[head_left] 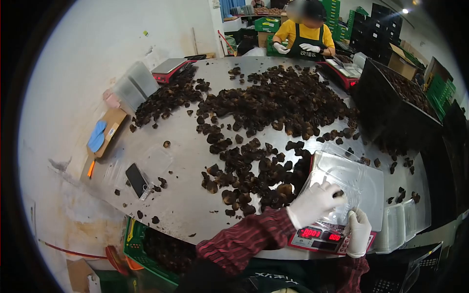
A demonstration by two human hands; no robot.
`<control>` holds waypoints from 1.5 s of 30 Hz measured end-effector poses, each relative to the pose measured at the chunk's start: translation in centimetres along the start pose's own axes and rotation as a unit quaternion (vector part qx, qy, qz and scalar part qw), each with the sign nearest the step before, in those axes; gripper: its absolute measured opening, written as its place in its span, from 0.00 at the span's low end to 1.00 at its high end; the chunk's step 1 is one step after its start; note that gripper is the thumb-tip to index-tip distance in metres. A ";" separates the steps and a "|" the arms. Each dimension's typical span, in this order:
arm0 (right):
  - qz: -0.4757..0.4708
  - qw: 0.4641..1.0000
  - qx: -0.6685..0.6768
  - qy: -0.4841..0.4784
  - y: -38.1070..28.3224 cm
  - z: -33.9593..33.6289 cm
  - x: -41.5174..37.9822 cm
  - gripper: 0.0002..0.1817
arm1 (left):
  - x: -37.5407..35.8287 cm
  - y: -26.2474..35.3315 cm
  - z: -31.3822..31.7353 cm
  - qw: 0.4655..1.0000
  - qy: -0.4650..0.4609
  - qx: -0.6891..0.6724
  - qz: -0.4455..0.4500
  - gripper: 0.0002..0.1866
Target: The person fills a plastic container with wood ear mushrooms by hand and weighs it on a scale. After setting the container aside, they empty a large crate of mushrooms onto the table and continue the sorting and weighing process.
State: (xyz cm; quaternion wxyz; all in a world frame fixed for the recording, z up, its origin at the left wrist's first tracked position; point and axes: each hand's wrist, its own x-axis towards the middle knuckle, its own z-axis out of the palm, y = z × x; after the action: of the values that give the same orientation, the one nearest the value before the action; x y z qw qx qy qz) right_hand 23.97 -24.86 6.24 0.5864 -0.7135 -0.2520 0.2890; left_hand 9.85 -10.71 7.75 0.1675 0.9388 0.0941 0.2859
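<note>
My left hand (pixel 316 204), in a white glove, is closed over the steel scale plate with a dark brown lumpy piece (pixel 338 194) at its fingertips. Beneath it on the digital scale (pixel 372 195) rests a clear plastic container (pixel 349 181), partly covered by my hands. My right hand (pixel 359 233), also gloved, pinches the container's near edge, close by the red lit display (pixel 317 233). Just left of the scale, a spread of dark brown lumpy pieces (pixel 254 166) reaches across the metal table (pixel 190 171).
Stacked clear containers (pixel 398 224) stand right of the scale. A tilted black crate (pixel 391 102) of dark pieces is at the right. A phone (pixel 137 179) lies left. A person (pixel 305 36) in white gloves works opposite beside another scale (pixel 342 71). A green crate (pixel 154 251) sits below.
</note>
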 end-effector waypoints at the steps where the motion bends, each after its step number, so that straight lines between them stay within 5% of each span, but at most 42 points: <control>1: -0.001 1.000 -0.007 0.000 0.0 0.0 0.2 0.17 | -0.1 0.3 0.4 1.000 0.012 0.010 0.027 0.21; 4: 0.001 1.000 -0.018 -0.002 -0.4 -0.3 0.7 0.16 | -0.5 0.1 -0.8 0.997 0.055 -0.007 0.061 0.23; 6: 0.013 1.000 -0.022 0.000 -0.3 -0.7 0.9 0.16 | -1.6 -1.6 -3.3 0.992 0.102 -0.069 -0.038 0.24; 8: 0.004 1.000 -0.017 0.020 0.0 -1.1 1.2 0.16 | -2.9 -5.7 -6.6 0.982 0.046 -0.020 -0.182 0.26; 10: -0.001 0.999 -0.012 0.041 -0.2 -1.1 1.1 0.16 | -7.2 -13.4 -6.7 0.956 0.088 0.080 -0.269 0.29; 12: -0.023 0.998 -0.022 0.062 0.7 -1.8 1.6 0.15 | -11.6 -17.1 -6.1 0.883 0.038 0.248 -0.397 0.33; 14: -0.023 0.997 -0.026 0.065 0.9 -1.8 1.6 0.15 | -14.5 -19.0 -5.9 0.863 -0.079 0.154 -0.474 0.36; 18: -0.049 0.994 -0.063 0.072 0.8 -1.6 1.4 0.14 | -16.3 -15.6 -5.2 0.901 -0.093 0.173 -0.386 0.33; 23: 0.001 0.996 -0.067 0.064 -1.1 -0.9 0.2 0.14 | -18.6 -15.8 -3.0 0.943 0.091 0.187 -0.259 0.08; 27: -0.082 0.986 -0.126 0.074 3.4 -2.1 0.8 0.16 | -18.5 -16.6 -2.9 0.938 0.153 0.119 -0.289 0.06; 30: -0.017 0.993 -0.111 0.044 0.2 -0.9 -0.6 0.18 | -16.8 -16.8 -4.1 0.920 0.195 0.067 -0.333 0.05; 34: -0.013 0.992 -0.120 0.040 -0.4 -0.5 -0.3 0.19 | -8.6 -10.7 -6.3 0.943 0.221 -0.033 -0.248 0.05; 36: -0.006 0.989 -0.136 0.051 -0.6 -0.3 -0.2 0.19 | -4.3 -6.8 -6.2 0.963 0.226 -0.057 -0.138 0.05; 38: 0.001 0.987 -0.152 0.059 -0.9 0.1 -0.3 0.20 | -1.0 -3.5 -5.3 0.977 0.186 -0.066 -0.082 0.06; 42: -0.113 0.971 -0.202 0.058 -0.3 -0.3 0.0 0.22 | 2.5 -1.3 -0.5 0.996 -0.061 0.068 0.015 0.17; 45: -0.216 0.940 -0.262 0.029 0.6 -1.6 1.1 0.24 | 2.4 -0.1 1.6 0.996 -0.071 0.055 0.004 0.25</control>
State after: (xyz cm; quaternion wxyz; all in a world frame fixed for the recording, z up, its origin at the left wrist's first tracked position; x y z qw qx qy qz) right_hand 25.90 -25.24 5.74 0.4340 -0.7784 -0.4498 0.0584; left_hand 12.68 -10.36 7.71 0.1206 0.9648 0.0943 0.2137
